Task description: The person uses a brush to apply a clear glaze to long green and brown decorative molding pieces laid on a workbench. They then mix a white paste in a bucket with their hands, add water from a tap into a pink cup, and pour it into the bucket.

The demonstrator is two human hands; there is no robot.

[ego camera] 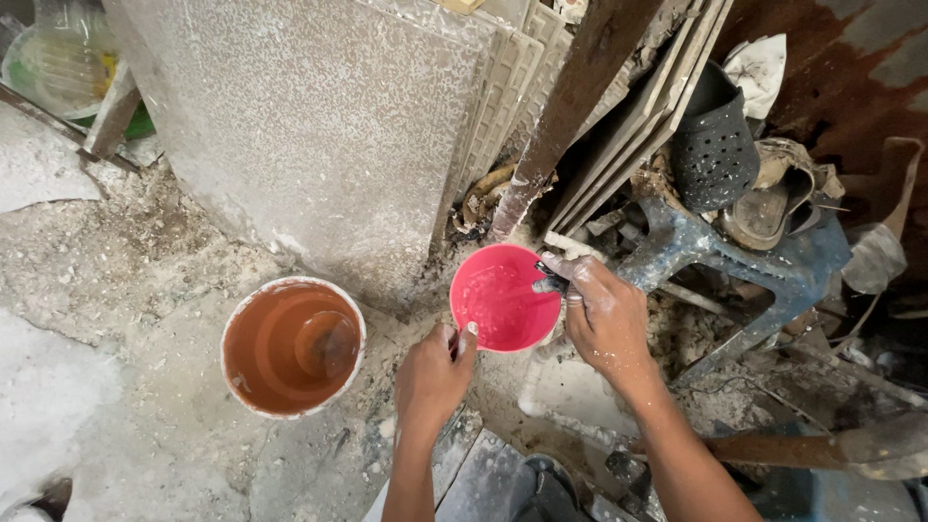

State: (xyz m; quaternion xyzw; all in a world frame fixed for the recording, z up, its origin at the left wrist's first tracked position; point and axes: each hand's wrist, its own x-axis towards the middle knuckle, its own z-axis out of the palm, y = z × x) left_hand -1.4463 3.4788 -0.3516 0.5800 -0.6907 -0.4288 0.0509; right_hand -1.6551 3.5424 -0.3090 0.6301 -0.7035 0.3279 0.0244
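Bucket (293, 346) left of bowl (503, 296) — slab (309, 126) behind both.

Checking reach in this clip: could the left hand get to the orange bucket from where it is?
Probably yes. The left hand grips the near rim of the pink bowl, and the orange bucket stands just to its left on the dusty floor, open-topped, with nothing between them. It would have to release the bowl first.

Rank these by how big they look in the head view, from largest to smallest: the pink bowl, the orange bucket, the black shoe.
1. orange bucket
2. pink bowl, held at the rim by the left hand
3. black shoe, though it is partly hidden and lies farther away, so this rank is less sure.
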